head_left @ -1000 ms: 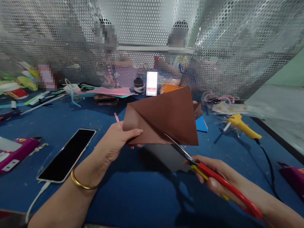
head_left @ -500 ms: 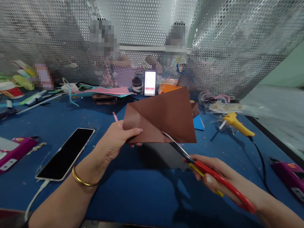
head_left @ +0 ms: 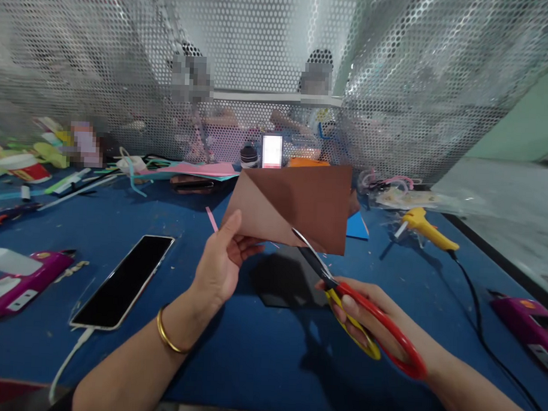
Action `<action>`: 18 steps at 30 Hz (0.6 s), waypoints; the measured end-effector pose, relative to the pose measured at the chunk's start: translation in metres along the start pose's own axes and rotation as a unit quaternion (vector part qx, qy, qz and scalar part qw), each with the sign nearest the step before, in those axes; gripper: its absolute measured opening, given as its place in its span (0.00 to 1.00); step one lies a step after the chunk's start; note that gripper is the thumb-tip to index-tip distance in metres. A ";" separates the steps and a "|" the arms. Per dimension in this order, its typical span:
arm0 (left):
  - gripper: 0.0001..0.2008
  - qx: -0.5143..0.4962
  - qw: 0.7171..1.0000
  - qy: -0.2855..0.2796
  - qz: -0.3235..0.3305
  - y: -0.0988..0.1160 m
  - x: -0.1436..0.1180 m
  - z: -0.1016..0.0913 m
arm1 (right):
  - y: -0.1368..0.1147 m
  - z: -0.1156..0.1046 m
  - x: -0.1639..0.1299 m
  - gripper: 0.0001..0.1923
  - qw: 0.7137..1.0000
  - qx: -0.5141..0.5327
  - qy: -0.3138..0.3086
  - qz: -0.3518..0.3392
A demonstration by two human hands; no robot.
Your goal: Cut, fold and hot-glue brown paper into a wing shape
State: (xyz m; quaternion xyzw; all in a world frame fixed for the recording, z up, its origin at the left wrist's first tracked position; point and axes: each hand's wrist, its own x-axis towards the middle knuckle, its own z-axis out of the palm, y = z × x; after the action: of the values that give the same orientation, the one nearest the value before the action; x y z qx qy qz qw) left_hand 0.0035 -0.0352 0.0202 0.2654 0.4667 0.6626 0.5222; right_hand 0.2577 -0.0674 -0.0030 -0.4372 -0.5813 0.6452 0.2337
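Observation:
A sheet of brown paper [head_left: 319,201], folded or creased on a diagonal, is held up over the table. My left hand [head_left: 225,258] pinches its lower left corner, thumb in front and fingers behind. In my right hand [head_left: 364,304] is a pair of scissors [head_left: 378,320] with one red and one yellow handle. Their blades straddle the paper's lower edge near its middle, one blade lying in front of the sheet. Below the paper, a dark sheet [head_left: 282,284] lies on the blue table [head_left: 232,360].
A phone [head_left: 125,281] on a charging cable lies at left, near a purple power strip [head_left: 26,278]. At right are a yellow glue gun [head_left: 428,229] with its cord and another purple strip [head_left: 525,325]. Coloured sheets [head_left: 198,170] lie before the perforated metal screen [head_left: 270,43]; people sit behind it.
The scissors have shifted a little left, and their handles are spread wider. The brown paper has tilted and turned slightly, its upper right corner lower. My left hand has turned more upright.

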 end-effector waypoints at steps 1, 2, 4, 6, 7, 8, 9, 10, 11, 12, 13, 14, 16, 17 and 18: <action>0.22 0.016 1.000 -0.011 -0.006 -0.004 -0.003 0.002 | -0.002 0.004 0.002 0.35 1.000 -0.004 -0.002 -0.002; 0.21 0.048 0.998 -0.022 -0.017 -0.008 -0.005 0.003 | -0.005 0.007 0.004 0.33 1.000 -0.012 -0.008 -0.003; 0.17 0.107 0.993 -0.035 -0.036 -0.014 -0.010 0.005 | -0.008 0.012 0.007 0.31 0.999 -0.029 -0.030 -0.006; 0.12 0.132 0.990 -0.035 -0.040 -0.018 -0.013 0.006 | -0.009 0.015 0.008 0.29 0.998 -0.043 -0.046 -0.012; 0.10 0.135 0.990 -0.033 -0.037 -0.018 -0.013 0.007 | -0.009 0.015 0.009 0.29 0.997 -0.049 -0.049 -0.015; 0.09 0.139 0.989 -0.031 -0.035 -0.019 -0.014 0.007 | -0.009 0.015 0.008 0.29 0.997 -0.053 -0.048 -0.020; 0.08 0.143 0.989 -0.030 -0.034 -0.019 -0.014 0.007 | -0.009 0.015 0.007 0.29 0.997 -0.056 -0.047 -0.024; 0.07 0.146 0.988 -0.031 -0.034 -0.018 -0.015 0.008 | -0.009 0.015 0.006 0.30 0.997 -0.059 -0.045 -0.027; 0.07 0.150 0.988 -0.033 -0.034 -0.018 -0.015 0.008 | -0.009 0.014 0.005 0.32 0.997 -0.062 -0.045 -0.027; 0.07 0.153 0.987 -0.035 -0.035 -0.018 -0.015 0.008 | -0.010 0.013 0.004 0.33 0.996 -0.065 -0.048 -0.025; 0.07 0.157 0.986 -0.037 -0.034 -0.018 -0.016 0.008 | -0.010 0.012 0.003 0.34 0.996 -0.067 -0.053 -0.023; 0.08 0.161 0.986 -0.040 -0.032 -0.018 -0.016 0.008 | -0.011 0.011 0.002 0.34 0.996 -0.070 -0.059 -0.021; 0.11 0.170 0.984 -0.045 -0.023 -0.017 -0.017 0.007 | -0.012 0.009 0.000 0.34 0.995 -0.077 -0.062 -0.028; 0.12 0.175 0.983 -0.048 -0.020 -0.018 -0.018 0.007 | -0.012 0.008 -0.001 0.34 0.994 -0.081 -0.057 -0.036; 0.13 0.179 0.982 -0.051 -0.019 -0.018 -0.018 0.007 | -0.012 0.007 -0.001 0.33 0.994 -0.087 -0.051 -0.046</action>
State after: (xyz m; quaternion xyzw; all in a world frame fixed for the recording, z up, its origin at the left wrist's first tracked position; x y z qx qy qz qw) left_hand 0.0226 -0.0499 0.0097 0.3786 0.5557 0.5439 0.5021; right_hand 0.2499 -0.0697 0.0080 -0.3949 -0.6658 0.6026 0.1942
